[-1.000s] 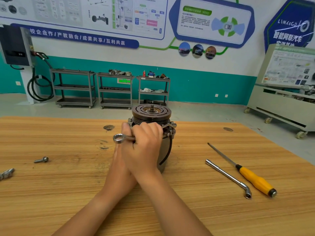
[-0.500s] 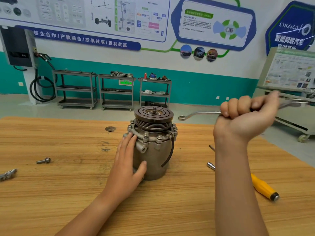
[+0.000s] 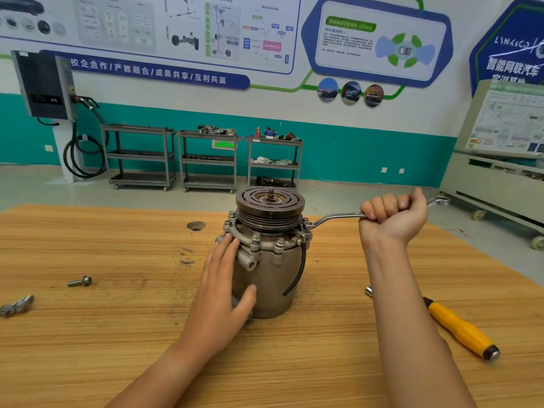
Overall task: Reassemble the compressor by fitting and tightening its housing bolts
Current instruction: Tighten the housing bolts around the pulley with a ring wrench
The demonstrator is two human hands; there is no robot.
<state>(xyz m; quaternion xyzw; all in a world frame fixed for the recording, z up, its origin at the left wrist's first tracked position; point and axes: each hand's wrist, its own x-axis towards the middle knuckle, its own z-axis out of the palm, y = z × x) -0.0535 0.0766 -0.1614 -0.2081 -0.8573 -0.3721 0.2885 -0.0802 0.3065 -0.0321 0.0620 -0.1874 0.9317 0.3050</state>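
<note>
The grey metal compressor (image 3: 272, 278) stands upright mid-table, its dark grooved pulley on top and several bolts (image 3: 255, 240) around the flange. My left hand (image 3: 223, 290) rests flat against its left side, fingers straight, thumb on the front. My right hand (image 3: 393, 219) grips a silver ring wrench (image 3: 335, 217) to the right of the compressor. The wrench's near ring sits on a bolt at the flange's right edge.
A yellow-handled screwdriver (image 3: 459, 329) and the tip of an L-shaped socket wrench (image 3: 368, 290) lie on the wooden table (image 3: 117, 334) right of my forearm. A loose bolt (image 3: 80, 281) and a small metal part (image 3: 17, 305) lie at the left.
My right hand left the compressor's left side with the wrench, swung out to the right, then brought the wrench's ring onto a bolt on the right flange. My left hand stayed on the housing.
</note>
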